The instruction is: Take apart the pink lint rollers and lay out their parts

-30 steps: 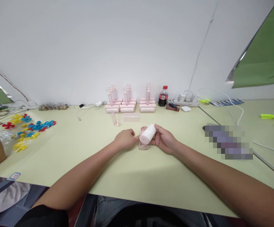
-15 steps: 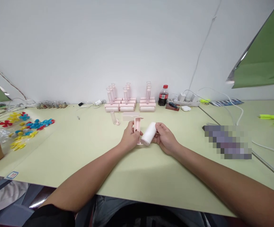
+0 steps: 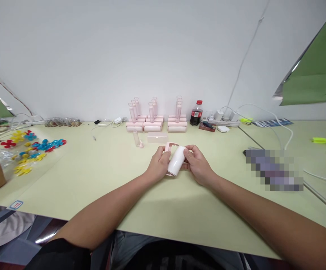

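My left hand (image 3: 159, 164) is closed round a pink plastic lint roller frame (image 3: 167, 146), held above the table. In my right hand (image 3: 197, 164) is a white sticky roll (image 3: 176, 161), tilted and lying against the open side of the frame. Whether the roll is seated in it I cannot tell. Just beyond my hands lies a pale pink cover (image 3: 157, 137). A small clear handle tube (image 3: 136, 138) stands to its left, with a little pink part (image 3: 141, 144) at its foot.
Several assembled pink lint rollers (image 3: 152, 125) stand in rows by the wall. Right of them are a cola bottle (image 3: 196, 113) and a power strip (image 3: 224, 122) with cables. Colourful plastic flower pieces (image 3: 43, 146) lie at the left. A blurred-out object (image 3: 272, 170) is on the right.
The white roll has moved left and now overlaps the pink frame, which has turned in my left hand. My hands are closer together. The view has shifted slightly.
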`<move>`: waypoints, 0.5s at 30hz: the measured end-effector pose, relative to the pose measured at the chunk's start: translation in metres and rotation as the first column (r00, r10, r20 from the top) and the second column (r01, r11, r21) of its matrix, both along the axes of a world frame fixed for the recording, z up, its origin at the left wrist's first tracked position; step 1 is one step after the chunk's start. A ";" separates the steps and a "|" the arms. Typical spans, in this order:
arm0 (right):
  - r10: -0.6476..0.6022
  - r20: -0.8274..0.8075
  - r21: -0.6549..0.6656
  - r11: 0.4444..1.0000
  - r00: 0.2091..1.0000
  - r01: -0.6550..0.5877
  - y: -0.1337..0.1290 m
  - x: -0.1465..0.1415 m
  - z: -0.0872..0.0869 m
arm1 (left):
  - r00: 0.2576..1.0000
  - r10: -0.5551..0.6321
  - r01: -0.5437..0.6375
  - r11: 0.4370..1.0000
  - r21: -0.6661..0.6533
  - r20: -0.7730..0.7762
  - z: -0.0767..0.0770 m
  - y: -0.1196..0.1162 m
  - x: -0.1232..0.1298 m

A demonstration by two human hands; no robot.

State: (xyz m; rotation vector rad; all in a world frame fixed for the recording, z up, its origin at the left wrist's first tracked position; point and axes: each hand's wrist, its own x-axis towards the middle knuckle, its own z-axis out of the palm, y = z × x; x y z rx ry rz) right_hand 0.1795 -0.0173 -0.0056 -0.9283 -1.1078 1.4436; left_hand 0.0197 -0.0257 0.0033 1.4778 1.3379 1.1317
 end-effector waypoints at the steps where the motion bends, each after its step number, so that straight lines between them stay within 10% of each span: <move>1: 0.001 0.022 0.023 1.000 1.000 -0.001 0.000 0.001 0.000 | 1.000 -0.001 0.001 1.000 -0.001 -0.002 -0.001 0.000 0.000; 11: 0.206 -0.294 -0.037 0.973 0.933 -0.227 -0.011 0.000 0.018 | 0.966 -0.036 0.124 0.933 0.338 -0.256 0.003 -0.020 -0.004; 15: 0.526 -0.430 -0.118 0.773 0.733 -0.623 -0.021 0.002 0.022 | 0.948 -0.034 0.197 0.843 0.501 -0.316 0.001 -0.017 -0.009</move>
